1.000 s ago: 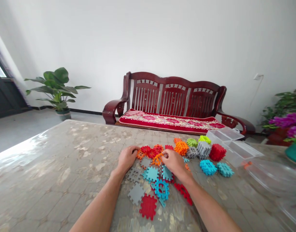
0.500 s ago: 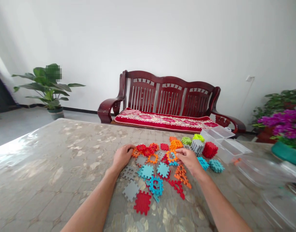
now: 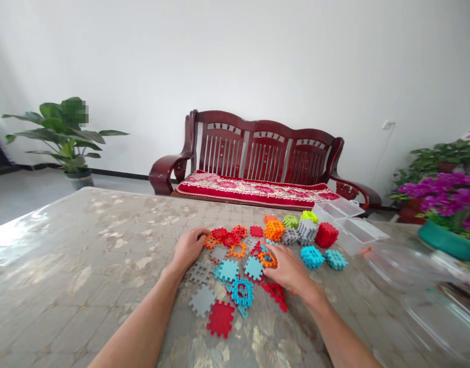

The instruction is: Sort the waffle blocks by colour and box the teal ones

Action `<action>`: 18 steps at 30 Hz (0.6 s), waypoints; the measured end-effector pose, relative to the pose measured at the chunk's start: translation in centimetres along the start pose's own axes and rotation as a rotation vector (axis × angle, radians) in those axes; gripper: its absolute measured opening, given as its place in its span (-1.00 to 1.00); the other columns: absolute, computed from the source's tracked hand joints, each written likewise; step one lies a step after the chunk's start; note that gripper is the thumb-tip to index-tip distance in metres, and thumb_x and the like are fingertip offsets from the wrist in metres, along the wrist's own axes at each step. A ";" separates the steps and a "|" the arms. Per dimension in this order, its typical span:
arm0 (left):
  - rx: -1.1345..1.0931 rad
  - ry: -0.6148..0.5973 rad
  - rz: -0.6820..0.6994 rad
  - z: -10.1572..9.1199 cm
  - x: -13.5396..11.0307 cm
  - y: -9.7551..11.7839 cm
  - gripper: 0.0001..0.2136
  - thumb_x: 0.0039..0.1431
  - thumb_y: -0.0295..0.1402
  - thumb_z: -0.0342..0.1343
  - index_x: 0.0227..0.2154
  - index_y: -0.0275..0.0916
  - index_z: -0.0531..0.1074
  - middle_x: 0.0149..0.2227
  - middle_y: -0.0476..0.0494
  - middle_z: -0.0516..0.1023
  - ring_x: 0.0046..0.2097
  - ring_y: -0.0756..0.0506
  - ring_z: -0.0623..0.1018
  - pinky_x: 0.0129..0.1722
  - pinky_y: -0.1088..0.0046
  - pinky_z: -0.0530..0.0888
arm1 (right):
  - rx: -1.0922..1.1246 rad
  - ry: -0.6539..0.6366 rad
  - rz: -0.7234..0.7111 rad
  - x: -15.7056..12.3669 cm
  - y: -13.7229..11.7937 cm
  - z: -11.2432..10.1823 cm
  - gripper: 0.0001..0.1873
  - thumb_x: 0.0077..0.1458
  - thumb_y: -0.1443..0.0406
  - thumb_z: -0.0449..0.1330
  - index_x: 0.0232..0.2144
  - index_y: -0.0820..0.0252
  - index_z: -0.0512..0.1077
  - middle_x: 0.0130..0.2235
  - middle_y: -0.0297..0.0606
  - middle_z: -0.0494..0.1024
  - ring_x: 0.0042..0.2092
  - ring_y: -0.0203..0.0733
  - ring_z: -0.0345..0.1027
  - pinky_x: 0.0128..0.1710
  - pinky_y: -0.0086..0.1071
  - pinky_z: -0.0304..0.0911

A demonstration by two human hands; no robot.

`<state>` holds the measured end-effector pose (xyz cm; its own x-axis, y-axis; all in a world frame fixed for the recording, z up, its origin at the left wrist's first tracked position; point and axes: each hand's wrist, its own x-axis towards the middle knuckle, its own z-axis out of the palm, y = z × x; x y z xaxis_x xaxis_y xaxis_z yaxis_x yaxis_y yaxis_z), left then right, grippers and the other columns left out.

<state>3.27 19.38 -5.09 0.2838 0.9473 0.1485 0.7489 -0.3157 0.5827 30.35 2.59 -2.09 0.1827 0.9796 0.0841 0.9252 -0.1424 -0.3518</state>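
Note:
My left hand (image 3: 189, 250) rests at the left side of a heap of flat, notched interlocking tiles. Its fingertips are beside an orange tile (image 3: 211, 241), with a small gap between thumb and forefinger. On the right side, my right hand (image 3: 287, 267) is spread over the heap, thumb and fingers apart around an orange window-frame tile (image 3: 268, 260). Whether it touches this tile is unclear. Nearby lie a pale blue tile (image 3: 254, 268), a blue frame tile (image 3: 242, 292), a grey tile (image 3: 203, 300), and a red tile (image 3: 220, 319).
Sorted stacks stand to the right and behind: orange (image 3: 274, 231), grey (image 3: 307, 232), red (image 3: 327, 235) and blue (image 3: 311, 257). A clear plastic box (image 3: 357, 237) is beyond them. A potted purple flower (image 3: 445, 194) stands far right; a wooden bench (image 3: 265, 148) is behind the table.
My right hand has come nearer and opened wider, now covering the orange triangular tiles. The stack of orange tiles looks neater. My left hand stays beside the heap; the view has turned slightly right.

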 end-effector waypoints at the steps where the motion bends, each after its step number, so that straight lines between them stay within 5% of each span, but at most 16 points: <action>1: -0.001 -0.001 -0.001 0.0 0.0 0.0 -0.65 0.19 -0.38 -0.08 -0.16 -0.07 0.60 -0.05 0.01 0.66 -0.01 -0.10 0.58 -0.01 0.46 0.42 | -0.010 -0.001 -0.002 0.0 -0.1 0.0 -0.28 -0.06 0.28 0.26 0.22 0.13 0.37 0.10 -0.13 0.51 0.14 0.02 0.32 0.15 -0.21 0.17; 11: -0.012 -0.002 0.007 0.0 0.0 0.1 -0.65 0.19 -0.39 -0.09 -0.15 -0.09 0.60 -0.04 -0.02 0.66 0.00 -0.11 0.58 0.02 0.44 0.42 | 0.012 0.024 0.000 0.2 -0.4 0.1 -0.37 -0.05 0.35 0.21 0.14 0.21 0.43 0.04 -0.09 0.54 0.10 0.01 0.37 0.13 -0.22 0.20; 18: -0.014 -0.007 0.009 0.1 0.3 -0.2 -0.66 0.19 -0.39 -0.07 -0.14 -0.08 0.59 -0.05 0.00 0.67 0.00 -0.08 0.58 0.02 0.47 0.42 | 0.190 0.273 0.017 3.0 2.1 -1.5 -0.28 -0.12 0.33 0.23 0.17 0.20 0.35 0.09 -0.10 0.51 0.09 -0.05 0.39 0.12 -0.21 0.26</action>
<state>3.26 19.68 -5.28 0.2943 0.9441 0.1484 0.7382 -0.3232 0.5922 33.35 4.99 -1.21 0.3034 0.8995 0.3144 0.8472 -0.1037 -0.5210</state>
